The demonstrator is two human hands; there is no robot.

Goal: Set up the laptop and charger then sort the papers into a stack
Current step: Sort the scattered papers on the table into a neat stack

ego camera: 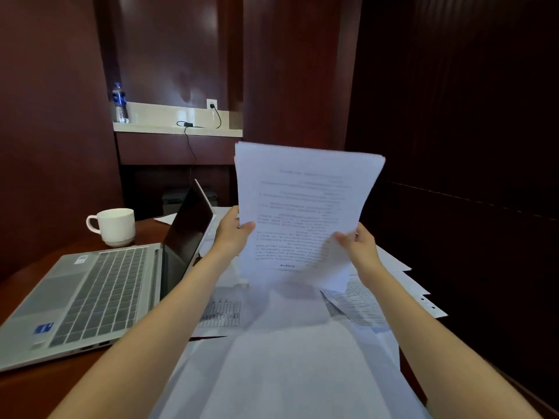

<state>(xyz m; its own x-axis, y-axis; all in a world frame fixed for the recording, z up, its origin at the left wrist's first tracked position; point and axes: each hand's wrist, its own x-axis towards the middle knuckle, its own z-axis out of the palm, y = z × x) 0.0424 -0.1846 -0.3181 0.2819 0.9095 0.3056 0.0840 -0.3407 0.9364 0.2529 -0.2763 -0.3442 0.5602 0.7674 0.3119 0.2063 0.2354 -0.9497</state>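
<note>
Loose papers [287, 358] overlap across the desk [21, 388] at the bottom centre, and the frame's lower edge cuts off the nearest sheets. A few show printed tables too blurred to read. At lower left an open laptop [99, 297] sits on the desk. Its dark screen is seen almost edge-on, and the frame's left edge clips its near corner.

In the middle of the frame both hands hold a sheaf of papers [302, 207] upright above the loose ones. The left hand [233, 234] grips its left edge with the thumb across the front and the fingers hidden behind. The right hand [360, 249] pinches the lower right edge. The sheaf's print is illegible.

A white mug [115, 226] stands behind the laptop. At upper left a pale ledge [157, 128] carries a water bottle [120, 104] and a charger [188, 124] plugged into a wall socket [211, 104]. Its cable drops into shadow, where its end cannot be made out.
</note>
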